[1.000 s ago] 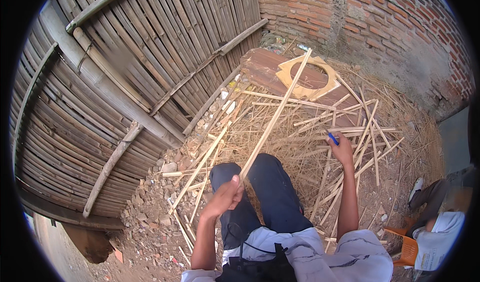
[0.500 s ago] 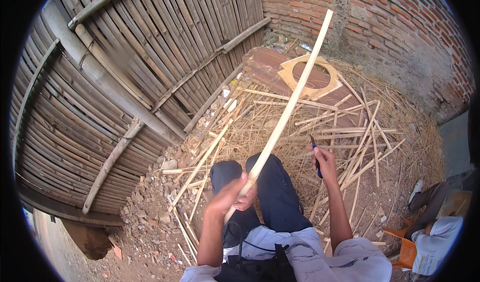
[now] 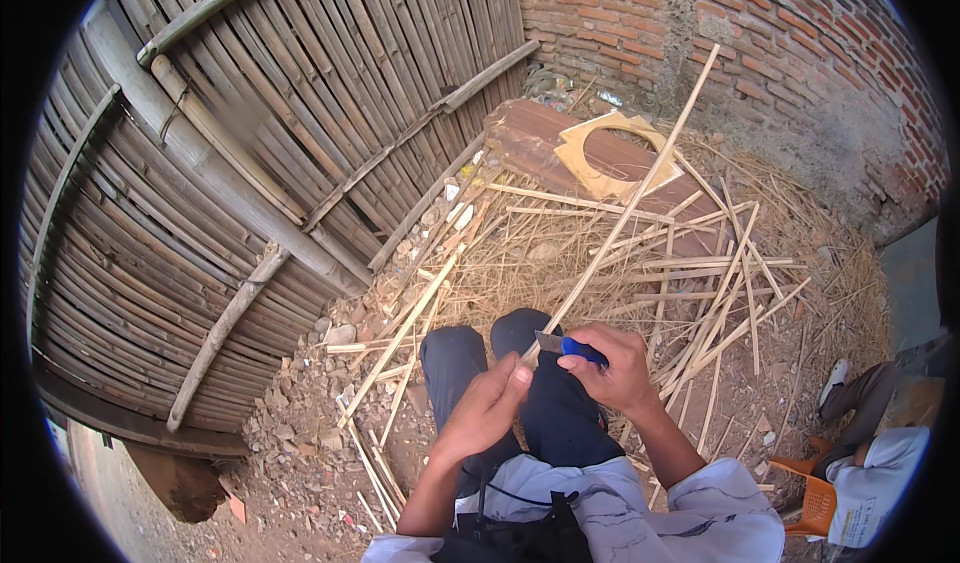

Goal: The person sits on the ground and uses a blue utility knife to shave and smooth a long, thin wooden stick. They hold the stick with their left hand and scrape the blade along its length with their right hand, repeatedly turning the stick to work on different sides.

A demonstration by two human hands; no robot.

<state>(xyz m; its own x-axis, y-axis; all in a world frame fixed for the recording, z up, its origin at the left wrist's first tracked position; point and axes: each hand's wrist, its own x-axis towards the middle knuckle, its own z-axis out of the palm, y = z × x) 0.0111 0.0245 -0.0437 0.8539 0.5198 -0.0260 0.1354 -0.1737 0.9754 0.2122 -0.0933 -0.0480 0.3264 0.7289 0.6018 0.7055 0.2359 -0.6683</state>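
My left hand is closed round the lower end of a long pale bamboo strip, just above my knees. From there the strip slants away up and to the right, its narrow edge turned toward me. My right hand grips a knife with a blue handle. Its short, broad blade lies against the strip, close beyond my left fingers. The lower tip of the strip is hidden by my left hand.
Many loose strips lie over straw and shavings ahead and right. Beyond are a brown board and a cut-out wooden panel. A bamboo wall stands left, a brick wall behind. Another person sits on an orange chair at right.
My right hand has brought the knife from the right side in to the strip. The strip has been turned edge-on, and its far end has swung right.
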